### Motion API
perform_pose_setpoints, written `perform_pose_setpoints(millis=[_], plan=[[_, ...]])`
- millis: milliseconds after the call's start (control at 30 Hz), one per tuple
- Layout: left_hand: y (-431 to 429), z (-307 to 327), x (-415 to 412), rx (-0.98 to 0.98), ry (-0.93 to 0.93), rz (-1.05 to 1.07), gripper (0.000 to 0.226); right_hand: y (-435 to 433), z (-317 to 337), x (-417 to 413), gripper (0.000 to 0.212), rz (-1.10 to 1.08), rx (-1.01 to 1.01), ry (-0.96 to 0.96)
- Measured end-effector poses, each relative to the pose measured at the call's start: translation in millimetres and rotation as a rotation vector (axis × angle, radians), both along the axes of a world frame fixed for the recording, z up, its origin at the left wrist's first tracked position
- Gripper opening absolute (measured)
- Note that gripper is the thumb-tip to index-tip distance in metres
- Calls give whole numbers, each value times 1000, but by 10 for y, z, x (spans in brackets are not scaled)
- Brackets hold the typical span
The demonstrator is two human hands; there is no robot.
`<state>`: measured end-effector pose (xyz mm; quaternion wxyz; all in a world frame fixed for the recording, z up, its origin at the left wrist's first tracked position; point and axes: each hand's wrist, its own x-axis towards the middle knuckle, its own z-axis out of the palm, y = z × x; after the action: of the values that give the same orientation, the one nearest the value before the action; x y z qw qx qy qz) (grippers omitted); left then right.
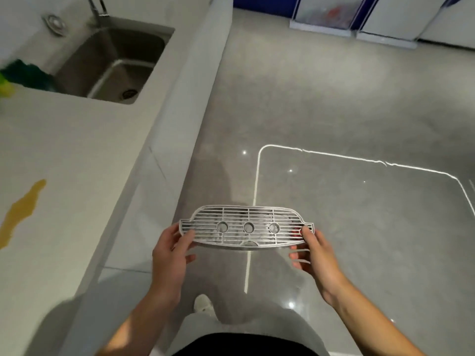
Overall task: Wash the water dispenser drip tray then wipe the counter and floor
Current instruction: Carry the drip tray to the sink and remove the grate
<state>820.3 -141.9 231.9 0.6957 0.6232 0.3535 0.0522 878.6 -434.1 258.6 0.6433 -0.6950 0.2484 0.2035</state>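
A grey slotted drip tray [246,228] with three round holes is held flat in the air above the floor, in front of me. My left hand [171,255] grips its left end, thumb on top. At the tray's right end my right hand [314,255] holds it the same way. The pale counter [77,155] runs along my left, with a yellow-brown spill [21,210] on it near the left edge. A steel sink [113,65] is set into the counter farther back, with a tap [96,7] behind it.
A green and yellow cloth or sponge [23,77] lies blurred at the sink's left rim. The glossy grey floor [334,111] stretches to the right and reflects a ceiling light. White and blue cabinets [385,16] stand at the far end. My shoe [203,304] shows below the tray.
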Motion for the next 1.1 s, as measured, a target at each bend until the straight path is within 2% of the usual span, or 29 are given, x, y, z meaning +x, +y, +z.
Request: perform_pose_setpoints(millis=[333,667,933,1100], plan=[[230,-78,1684,-42,-7,-51,25,201,-111,1618,29,-20,-28,-41],[416,9,3315,-53,-27,122,24,490,53,3651,24,161,-42,-93],[1016,-78,4474,-68,-43,228,17,1146,-76,5133,25,262,-48,-78],[1538,-95,5179,-69,-61,260,19,1702,-69,5993,24,314,-61,-84]])
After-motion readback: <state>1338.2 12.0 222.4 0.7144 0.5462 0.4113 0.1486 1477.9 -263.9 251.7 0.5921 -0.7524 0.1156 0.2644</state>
